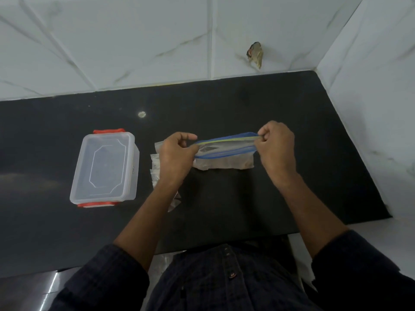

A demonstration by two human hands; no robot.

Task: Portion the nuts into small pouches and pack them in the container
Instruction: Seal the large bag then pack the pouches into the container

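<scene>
A flat black stone surface [224, 198] sits in a corner of a room. White tiled walls [134, 41] with thin grey lines stand behind it and on the right side. One back tile has a broken hole [255, 54].

Both hands are up over the middle of the surface. The left hand [177, 154] pinches one end of a clear plastic zip bag with a blue and yellow strip [224, 145]. The right hand [277, 145] pinches the other end, fingers curled tight. The bag is stretched between them.

Small clear plastic pouches [157, 167] lie under the left hand. A clear plastic box with a lid and red clips [105, 168] sits near the left edge. The person wears dark sleeves [107, 283].
</scene>
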